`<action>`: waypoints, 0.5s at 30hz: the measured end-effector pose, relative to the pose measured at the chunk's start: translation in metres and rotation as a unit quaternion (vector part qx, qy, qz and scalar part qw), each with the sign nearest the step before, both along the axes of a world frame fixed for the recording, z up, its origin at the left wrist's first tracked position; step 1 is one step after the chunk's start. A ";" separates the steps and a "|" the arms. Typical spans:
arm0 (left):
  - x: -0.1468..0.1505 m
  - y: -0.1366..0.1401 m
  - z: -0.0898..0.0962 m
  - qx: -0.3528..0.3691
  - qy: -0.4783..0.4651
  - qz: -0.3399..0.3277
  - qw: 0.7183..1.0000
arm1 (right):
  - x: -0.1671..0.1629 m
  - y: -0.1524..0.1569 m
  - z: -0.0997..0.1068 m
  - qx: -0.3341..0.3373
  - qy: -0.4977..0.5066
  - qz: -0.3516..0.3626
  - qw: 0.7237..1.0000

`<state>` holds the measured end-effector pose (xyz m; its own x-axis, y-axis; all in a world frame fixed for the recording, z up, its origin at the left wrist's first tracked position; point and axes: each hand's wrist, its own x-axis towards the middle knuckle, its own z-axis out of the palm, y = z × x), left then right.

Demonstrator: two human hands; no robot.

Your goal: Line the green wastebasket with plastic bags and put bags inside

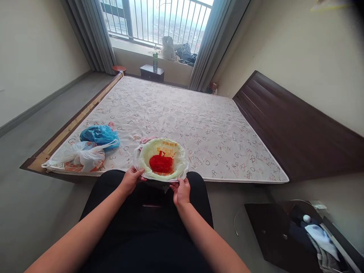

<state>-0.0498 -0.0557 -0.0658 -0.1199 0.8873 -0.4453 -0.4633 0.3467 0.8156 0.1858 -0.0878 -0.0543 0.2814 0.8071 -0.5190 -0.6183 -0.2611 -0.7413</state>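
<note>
A pale plastic bag (pixel 179 155) is spread wide at its mouth in front of my knees, at the near edge of the mattress. It has a whitish outer layer and a yellow-green inner one with orange print. Something bright red (pixel 161 163) shows at its bottom; whether this is print or contents I cannot tell. My left hand (pixel 133 179) pinches the near left rim of the bag. At the near right rim, the fingers of my right hand (pixel 181 190) are closed on its edge. Behind the bag, a bit of pink cloth (pixel 148 140) peeks out.
On the mattress (pixel 213 125) to the left lie a blue plastic bag (pixel 100 134) and a knotted white plastic bag (pixel 85 154). A dark headboard (pixel 295 129) stands right. Low at right is a dark cabinet (pixel 264 227) with clothes. A nightstand (pixel 152 72) stands beyond the bed.
</note>
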 end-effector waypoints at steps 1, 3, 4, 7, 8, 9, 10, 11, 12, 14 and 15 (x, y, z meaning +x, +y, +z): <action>0.001 -0.003 0.003 -0.004 -0.002 -0.001 1.000 | 0.000 -0.005 0.002 0.004 -0.014 0.004 1.000; 0.001 -0.007 0.010 -0.009 -0.016 0.000 1.000 | 0.001 -0.012 0.006 0.016 -0.037 0.018 0.999; 0.000 -0.008 0.014 -0.012 -0.022 0.003 1.000 | 0.002 -0.014 0.008 0.023 -0.046 0.027 0.998; 0.000 -0.010 0.020 -0.017 -0.036 -0.009 0.999 | 0.005 -0.017 0.012 0.041 -0.077 0.045 0.995; 0.001 -0.010 0.020 -0.018 -0.038 -0.024 0.999 | 0.005 -0.017 0.014 0.046 -0.091 0.050 0.994; 0.002 -0.010 0.020 -0.020 -0.038 -0.040 0.998 | 0.005 -0.017 0.015 0.051 -0.105 0.057 0.992; 0.003 -0.009 0.019 -0.022 -0.037 -0.057 0.997 | 0.004 -0.017 0.017 0.056 -0.119 0.068 0.989; 0.005 -0.008 0.018 -0.024 -0.033 -0.073 0.997 | 0.003 -0.018 0.018 0.062 -0.131 0.083 0.986; 0.006 -0.007 0.017 -0.025 -0.028 -0.084 0.996 | 0.002 -0.019 0.020 0.070 -0.143 0.102 0.982; 0.008 -0.006 0.014 -0.023 -0.017 -0.101 0.995 | -0.002 -0.022 0.023 0.096 -0.169 0.142 0.971; 0.009 -0.006 0.013 -0.020 -0.010 -0.105 0.994 | -0.004 -0.024 0.025 0.111 -0.182 0.161 0.964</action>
